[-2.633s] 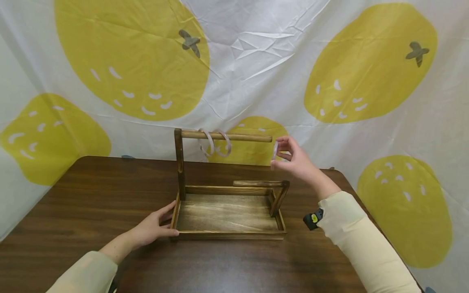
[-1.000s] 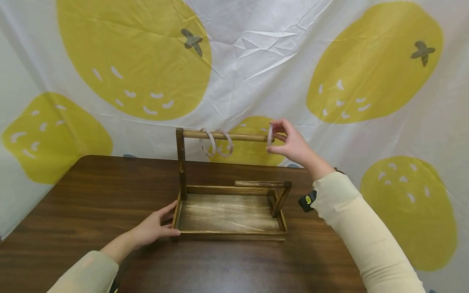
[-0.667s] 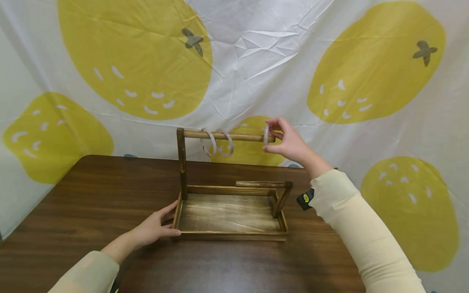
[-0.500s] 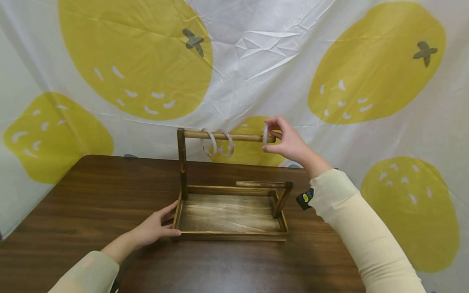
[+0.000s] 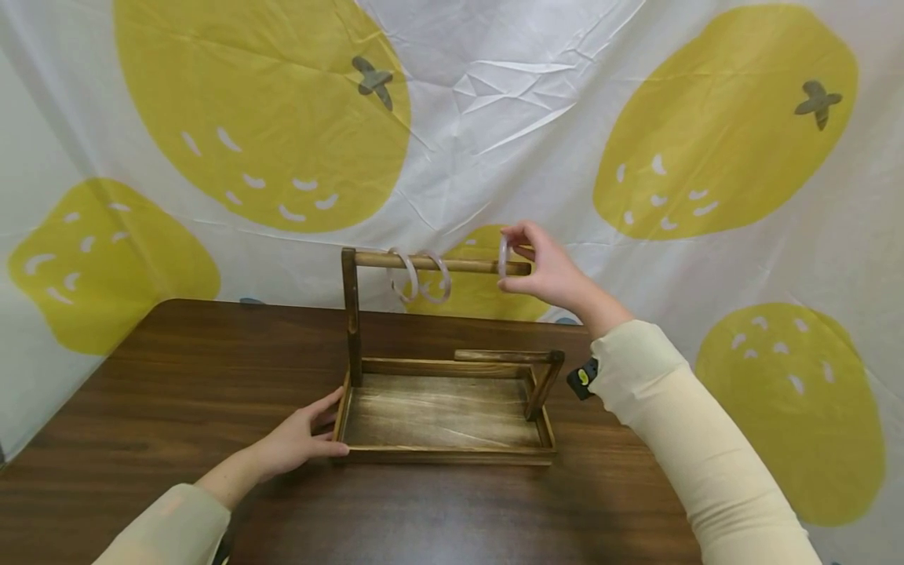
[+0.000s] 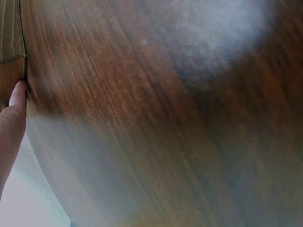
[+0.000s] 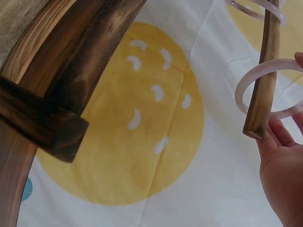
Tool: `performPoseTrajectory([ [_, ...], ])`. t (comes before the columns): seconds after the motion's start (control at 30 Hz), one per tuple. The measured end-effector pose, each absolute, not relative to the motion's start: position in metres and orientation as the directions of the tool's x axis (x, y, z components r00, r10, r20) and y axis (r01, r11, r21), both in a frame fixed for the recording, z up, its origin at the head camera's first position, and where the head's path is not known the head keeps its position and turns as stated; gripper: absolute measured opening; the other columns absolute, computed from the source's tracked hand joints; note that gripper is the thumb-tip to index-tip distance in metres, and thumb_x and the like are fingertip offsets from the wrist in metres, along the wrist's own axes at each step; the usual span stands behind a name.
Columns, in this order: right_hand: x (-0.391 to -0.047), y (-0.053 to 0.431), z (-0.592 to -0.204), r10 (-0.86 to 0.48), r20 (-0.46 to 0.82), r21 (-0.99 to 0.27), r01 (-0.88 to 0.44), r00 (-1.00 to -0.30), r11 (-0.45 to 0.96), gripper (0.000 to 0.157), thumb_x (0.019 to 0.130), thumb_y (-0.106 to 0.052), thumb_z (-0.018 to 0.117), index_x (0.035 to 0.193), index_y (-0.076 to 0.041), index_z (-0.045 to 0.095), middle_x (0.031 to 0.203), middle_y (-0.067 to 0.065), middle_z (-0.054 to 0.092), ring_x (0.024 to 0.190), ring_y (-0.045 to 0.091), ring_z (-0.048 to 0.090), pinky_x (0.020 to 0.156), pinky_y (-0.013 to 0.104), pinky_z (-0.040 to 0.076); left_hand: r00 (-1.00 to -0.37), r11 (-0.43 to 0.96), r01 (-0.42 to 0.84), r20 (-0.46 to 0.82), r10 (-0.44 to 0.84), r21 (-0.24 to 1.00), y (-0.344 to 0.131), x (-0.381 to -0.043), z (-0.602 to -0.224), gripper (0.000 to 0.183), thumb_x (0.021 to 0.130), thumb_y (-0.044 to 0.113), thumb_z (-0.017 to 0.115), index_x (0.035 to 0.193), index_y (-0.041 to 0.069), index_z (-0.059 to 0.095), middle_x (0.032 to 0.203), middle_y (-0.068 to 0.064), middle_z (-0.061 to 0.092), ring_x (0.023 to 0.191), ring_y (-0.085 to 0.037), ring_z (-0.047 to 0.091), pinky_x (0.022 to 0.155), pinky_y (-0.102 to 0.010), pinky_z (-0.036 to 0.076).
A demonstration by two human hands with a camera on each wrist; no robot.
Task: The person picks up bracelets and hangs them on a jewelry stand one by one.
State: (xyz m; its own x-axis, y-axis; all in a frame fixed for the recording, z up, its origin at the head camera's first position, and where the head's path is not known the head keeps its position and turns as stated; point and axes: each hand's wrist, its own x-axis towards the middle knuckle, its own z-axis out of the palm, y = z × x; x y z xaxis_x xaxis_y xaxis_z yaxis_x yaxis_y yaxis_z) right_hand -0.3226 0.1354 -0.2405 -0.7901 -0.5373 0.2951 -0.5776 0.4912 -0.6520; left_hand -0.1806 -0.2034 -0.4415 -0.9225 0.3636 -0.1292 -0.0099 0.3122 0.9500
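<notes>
My right hand point(image 5: 547, 267) pinches a pale pinkish bangle point(image 5: 503, 259) between thumb and fingers. The bangle encircles the upper bar point(image 5: 466, 265) of a dark wooden jewelry stand, a little in from its free right end; the right wrist view shows the bar passing through the ring. Two more bangles point(image 5: 435, 278) hang on that bar farther left. Below is the stand's tray point(image 5: 445, 452), with a shorter, lower bar point(image 5: 494, 355) on its right post. My left hand point(image 5: 300, 439) rests against the tray's left end, thumb laid at the front corner and fingers extended along the side.
The stand sits on a brown wood-grain table point(image 5: 176, 377). Behind it hangs a white curtain point(image 5: 494, 157) printed with big yellow lemons, close to the table's back edge. The lower bar juts leftward over the tray beneath my right hand.
My right hand has brought its bangle from beyond the bar's right end onto the bar and slid it leftward. The two hanging bangles and my left hand keep their places.
</notes>
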Motion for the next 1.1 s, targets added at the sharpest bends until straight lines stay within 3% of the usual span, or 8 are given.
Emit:
performPoseTrajectory([
  [1.1, -0.320, 0.117, -0.236, -0.578, 0.290, -0.572, -0.622, -0.763, 0.534, 0.062, 0.074, -0.007, 0.074, 0.127, 0.002, 0.042, 0.132, 0.017, 0.048, 0.132, 0.032, 0.041, 0.117, 0.036, 0.030, -0.925, 0.314, 0.009, -0.112, 0.363, 0.949, -0.203, -0.181, -0.442, 0.101, 0.079, 0.020, 0.075, 0.149, -0.001, 0.006, 0.151, -0.032, 0.010, 0.135, -0.046, 0.027, 0.103, -0.037, 0.046],
])
